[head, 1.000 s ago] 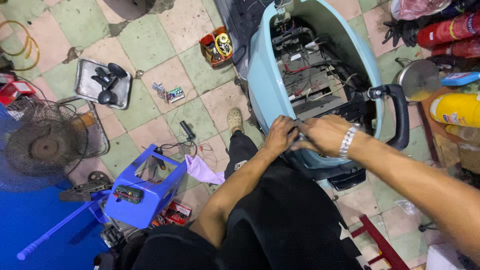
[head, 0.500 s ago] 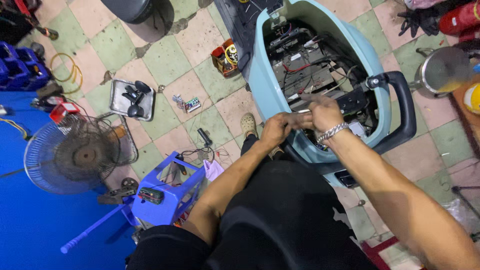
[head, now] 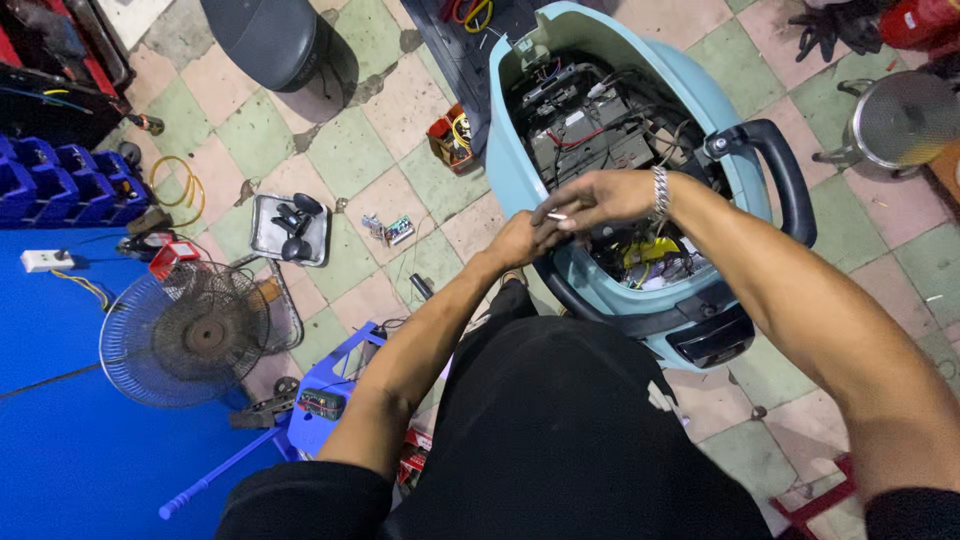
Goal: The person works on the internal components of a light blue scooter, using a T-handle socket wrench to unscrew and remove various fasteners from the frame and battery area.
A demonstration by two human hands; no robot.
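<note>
Below, a pale blue scooter (head: 610, 280) stands open on the tiled floor (head: 350, 150), its wiring (head: 590, 130) bared. Beside it lie a fan (head: 185, 335) and a metal tray (head: 285, 230). Over the scooter's rim the left hand (head: 520, 243) and right hand (head: 600, 197) meet, fingers pinched together on a small silvery part (head: 556, 215).

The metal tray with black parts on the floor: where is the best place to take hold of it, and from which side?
The tray lies flat on the tiles, with black parts heaped toward its right and far side. Probably best to pinch the raised rim at the bare left edge, coming from above, and keep it level so the parts do not slide. Both hands, left and right, are together over the scooter.
</note>
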